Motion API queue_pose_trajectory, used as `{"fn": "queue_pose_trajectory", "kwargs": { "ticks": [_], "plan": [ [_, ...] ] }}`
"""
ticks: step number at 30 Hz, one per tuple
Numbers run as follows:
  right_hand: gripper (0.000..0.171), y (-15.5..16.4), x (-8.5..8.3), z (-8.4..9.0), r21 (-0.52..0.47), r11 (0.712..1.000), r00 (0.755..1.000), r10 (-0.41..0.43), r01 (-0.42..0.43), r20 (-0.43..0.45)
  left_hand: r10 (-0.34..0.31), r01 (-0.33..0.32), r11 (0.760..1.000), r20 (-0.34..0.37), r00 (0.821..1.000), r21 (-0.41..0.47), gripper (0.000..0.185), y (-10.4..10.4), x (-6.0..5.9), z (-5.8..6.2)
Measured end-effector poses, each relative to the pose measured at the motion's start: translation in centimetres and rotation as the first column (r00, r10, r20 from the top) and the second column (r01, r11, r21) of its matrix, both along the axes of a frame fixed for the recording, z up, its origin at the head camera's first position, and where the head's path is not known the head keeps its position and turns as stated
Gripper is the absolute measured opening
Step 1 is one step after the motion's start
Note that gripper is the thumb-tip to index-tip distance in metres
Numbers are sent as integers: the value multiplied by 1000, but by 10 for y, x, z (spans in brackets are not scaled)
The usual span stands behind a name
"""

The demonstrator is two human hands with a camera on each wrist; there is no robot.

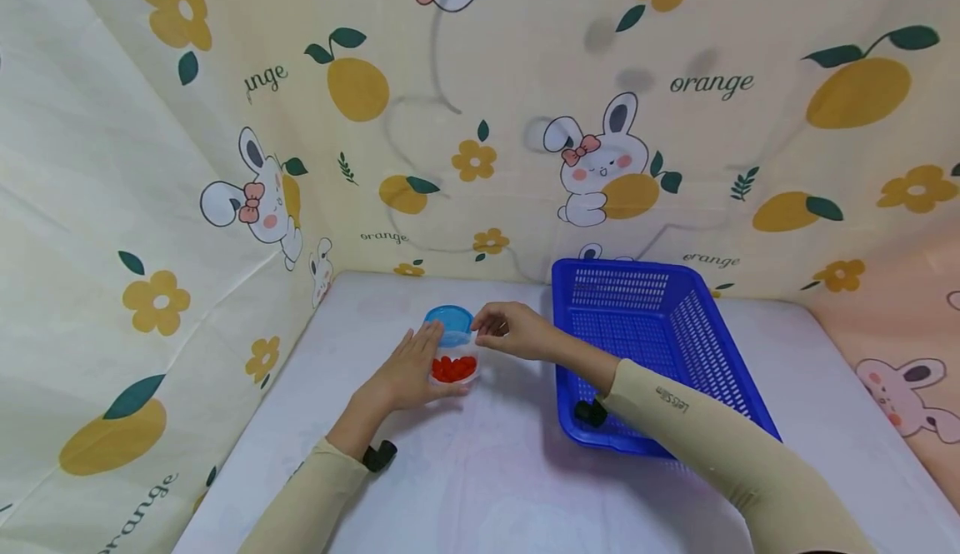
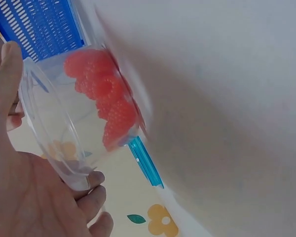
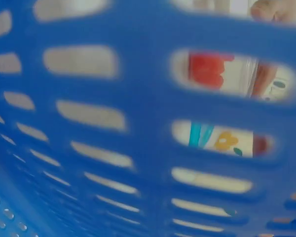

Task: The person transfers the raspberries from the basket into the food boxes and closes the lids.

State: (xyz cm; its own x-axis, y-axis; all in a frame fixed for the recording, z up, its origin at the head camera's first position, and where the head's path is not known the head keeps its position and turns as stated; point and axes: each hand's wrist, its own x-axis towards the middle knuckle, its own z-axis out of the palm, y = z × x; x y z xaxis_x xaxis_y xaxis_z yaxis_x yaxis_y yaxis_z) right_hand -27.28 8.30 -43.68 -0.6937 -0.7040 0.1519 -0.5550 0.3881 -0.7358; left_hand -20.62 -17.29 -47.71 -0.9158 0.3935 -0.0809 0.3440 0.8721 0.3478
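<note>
A clear plastic cup [image 2: 86,118] holds several red, raspberry-like pieces [image 2: 106,94]. It stands on the white table with its top uncovered. My left hand [image 1: 408,369] holds it from the left, thumb on the near side and fingers round the far side of the rim. Just behind the cup lies a round blue lid [image 1: 448,317]. At the cup's right rim is my right hand [image 1: 516,331], its fingers bent; whether they pinch anything is unclear. In the right wrist view, the basket wall hides most of that hand.
A blue perforated plastic basket [image 1: 630,436] stands to the right, with my right forearm [image 1: 697,421] reaching across it. Printed cloth [image 1: 480,204] with rabbits and oranges hangs behind and at both sides of the white table [image 1: 480,487].
</note>
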Motion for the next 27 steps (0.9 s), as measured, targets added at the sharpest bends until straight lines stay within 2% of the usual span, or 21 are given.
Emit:
{"fn": "queue_pose_trajectory", "kwargs": {
  "ticks": [7,15,20,27],
  "plan": [
    [17,2,-4,-1,16,999,999,-32,32,-4,6,-6,1000,2,1000,13,112,-2,-4,4],
    [19,4,-8,1,34,998,998,-57,57,22,-3,6,995,-36,999,100,89,-10,-9,13],
    [20,3,-12,5,58,996,997,-67,65,33,21,-15,991,-47,999,135,81,-17,-16,19],
    [23,2,-16,16,100,994,999,-53,53,-3,72,-62,986,-54,996,155,72,-25,-24,24]
  ]
}}
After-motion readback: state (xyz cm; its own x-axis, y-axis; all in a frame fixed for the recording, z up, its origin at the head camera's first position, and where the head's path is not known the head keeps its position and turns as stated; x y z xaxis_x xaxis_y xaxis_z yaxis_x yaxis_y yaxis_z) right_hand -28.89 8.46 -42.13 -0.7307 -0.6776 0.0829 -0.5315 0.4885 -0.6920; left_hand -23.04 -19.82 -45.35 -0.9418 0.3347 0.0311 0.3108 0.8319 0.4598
